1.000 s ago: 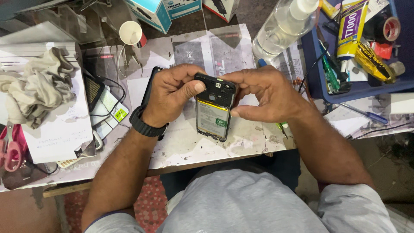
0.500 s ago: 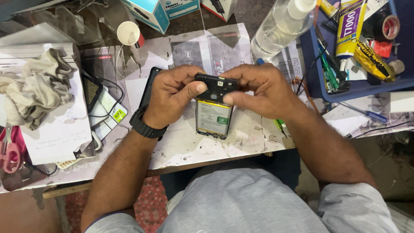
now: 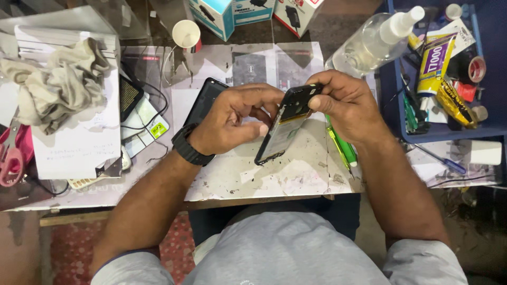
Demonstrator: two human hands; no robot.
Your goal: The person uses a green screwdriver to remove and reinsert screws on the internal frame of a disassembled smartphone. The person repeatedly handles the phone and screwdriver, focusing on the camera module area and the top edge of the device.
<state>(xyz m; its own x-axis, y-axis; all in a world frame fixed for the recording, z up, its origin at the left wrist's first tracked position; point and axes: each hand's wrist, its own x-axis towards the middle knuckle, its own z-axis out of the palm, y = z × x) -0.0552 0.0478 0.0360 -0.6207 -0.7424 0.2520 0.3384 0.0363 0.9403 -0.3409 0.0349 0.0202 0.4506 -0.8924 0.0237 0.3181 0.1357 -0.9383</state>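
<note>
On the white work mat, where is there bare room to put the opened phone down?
The mat is bare near its front edge, below the opened phone, between both forearms. Its upper middle is bare too. The blue tray and the left side are crowded.

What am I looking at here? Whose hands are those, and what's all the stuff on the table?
The camera sits on a person's head and looks down, so you see their own two arms. The left hand, with a black watch on its wrist, and the right hand hold an opened phone tilted above the table. Under the left hand lies a black phone cover. On the left are a crumpled cloth and pink scissors. On the right are a clear spray bottle, a green tool and a blue tray full of glue tubes and tools.
</note>
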